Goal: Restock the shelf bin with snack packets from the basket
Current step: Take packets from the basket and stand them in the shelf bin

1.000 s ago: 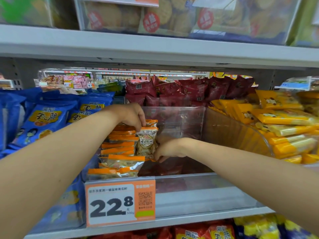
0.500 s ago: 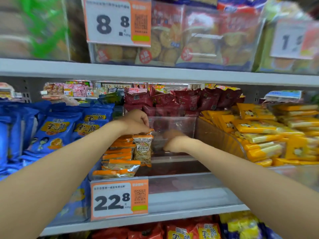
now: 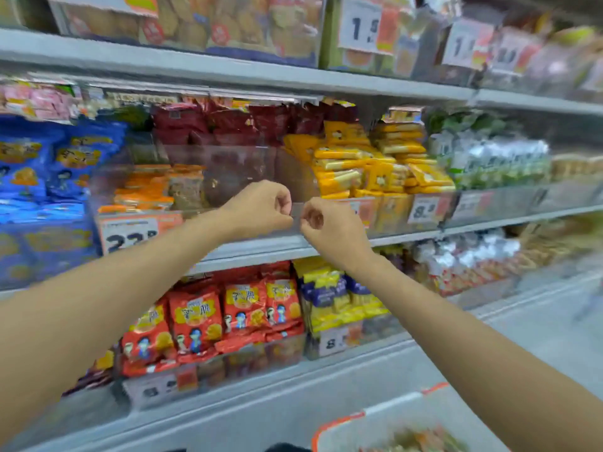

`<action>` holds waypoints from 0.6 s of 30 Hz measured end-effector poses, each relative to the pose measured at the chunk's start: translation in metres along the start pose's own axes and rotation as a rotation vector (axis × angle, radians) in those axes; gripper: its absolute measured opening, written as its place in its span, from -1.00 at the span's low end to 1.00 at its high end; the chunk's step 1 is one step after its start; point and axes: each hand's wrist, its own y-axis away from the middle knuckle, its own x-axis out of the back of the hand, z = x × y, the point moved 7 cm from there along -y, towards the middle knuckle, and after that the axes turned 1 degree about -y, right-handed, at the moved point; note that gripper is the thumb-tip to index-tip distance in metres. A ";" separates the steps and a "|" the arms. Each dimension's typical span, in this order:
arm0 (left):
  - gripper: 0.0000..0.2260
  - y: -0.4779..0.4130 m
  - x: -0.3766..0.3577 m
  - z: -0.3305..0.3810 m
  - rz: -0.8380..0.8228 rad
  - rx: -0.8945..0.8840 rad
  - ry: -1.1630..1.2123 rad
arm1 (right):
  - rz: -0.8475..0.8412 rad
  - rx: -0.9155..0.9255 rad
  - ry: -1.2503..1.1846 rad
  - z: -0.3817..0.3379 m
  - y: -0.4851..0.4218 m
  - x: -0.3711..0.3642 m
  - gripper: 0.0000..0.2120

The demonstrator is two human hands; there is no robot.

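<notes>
Head view, the only one. The left hand (image 3: 261, 208) and right hand (image 3: 328, 228) hang close together but just apart, in front of the clear shelf bin (image 3: 241, 164). Both have their fingers curled in, and no packet shows in either. Whether they touch the bin's front wall cannot be determined.

The snack packets (image 3: 146, 190) lie stacked in the bin beyond the left hand, on its outer side, likely to leave room for more. The basket (image 3: 339, 422) sits below the right forearm, its contents blurred. Judgement: a reach down to the basket is due.
</notes>
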 end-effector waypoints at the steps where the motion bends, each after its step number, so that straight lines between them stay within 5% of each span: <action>1: -0.76 0.004 -0.020 0.007 -0.039 -0.003 -0.010 | -0.024 -0.044 0.005 0.013 0.018 0.001 -0.95; 9: -0.87 0.049 -0.226 0.033 -0.435 0.033 0.065 | -0.361 -0.471 -0.013 0.135 0.196 -0.036 -0.91; 13: -0.84 0.085 -0.337 0.034 -0.751 0.130 0.161 | -0.526 -0.703 -0.076 0.189 0.299 -0.065 -0.90; 18: -0.88 0.125 -0.440 0.027 -0.957 0.303 0.308 | -0.680 -0.924 -0.121 0.242 0.417 -0.098 -0.72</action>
